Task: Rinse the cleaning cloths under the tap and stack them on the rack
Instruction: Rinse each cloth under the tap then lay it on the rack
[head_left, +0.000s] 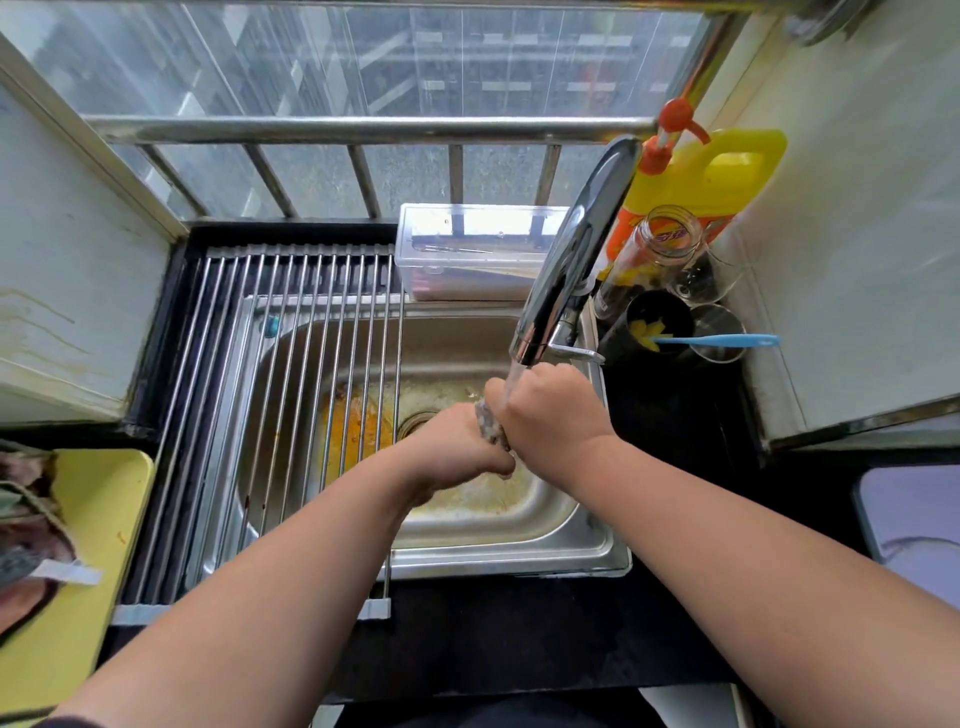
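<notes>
Over the steel sink (519, 540), my left hand (457, 447) and my right hand (545, 410) both grip one bunched grey cleaning cloth (489, 427); only a narrow strip of it shows between them. Water runs from the chrome tap (571, 260) onto my right hand and the cloth. A roll-up rack of steel bars (280, 384) lies across the left half of the sink with nothing on it. More cloths (26, 509) lie heaped at the far left on a yellow board (104, 519).
A clear plastic box (467, 254) stands behind the sink. To the right of the tap stand a yellow detergent jug (717, 176), a glass jar (660, 244), glasses and a dark cup (657, 325) with a blue brush (717, 340). Orange stains mark the sink floor.
</notes>
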